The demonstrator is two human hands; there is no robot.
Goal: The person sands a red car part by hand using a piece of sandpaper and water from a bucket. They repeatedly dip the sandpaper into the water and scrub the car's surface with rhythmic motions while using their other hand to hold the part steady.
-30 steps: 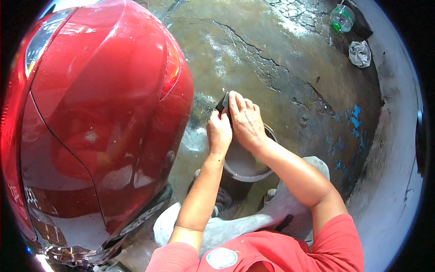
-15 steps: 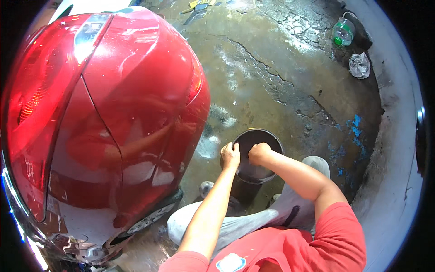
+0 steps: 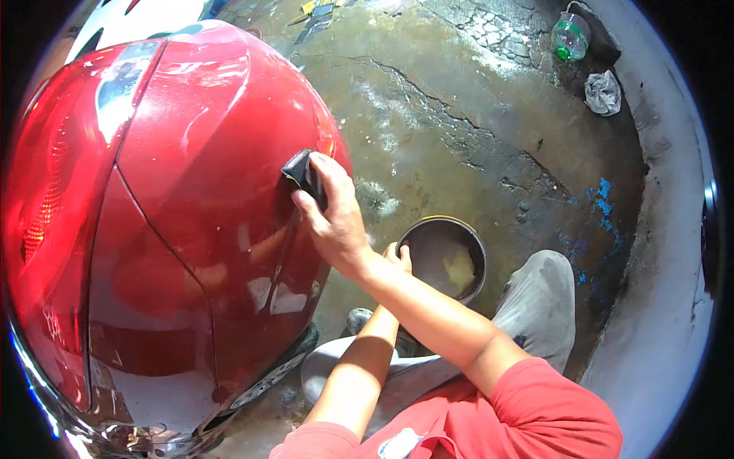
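Note:
Against the corner of a glossy red car body (image 3: 206, 145), my right hand (image 3: 342, 226) presses a folded piece of dark sandpaper (image 3: 299, 168), gripped between thumb and fingers. My right forearm crosses over the left one. Below it, my left hand (image 3: 399, 256) grips the near-left rim of a round dark bucket (image 3: 482, 268), partly hidden behind the right forearm. Murky liquid fills the bucket's bottom, and a pale yellowish patch, perhaps a sponge, shows in it.
Wet, cracked concrete floor (image 3: 397, 153) surrounds the bucket. A low pale wall (image 3: 665, 191) curves along the right. Near it lie a clear green-capped plastic bottle (image 3: 570, 38) and a crumpled white bag (image 3: 603, 93). My bent knee (image 3: 547, 283) is beside the bucket.
My right hand has come up out of the bucket and moved left onto the car, now holding the sandpaper. My left hand stays on the rim. The bucket's inside is more visible.

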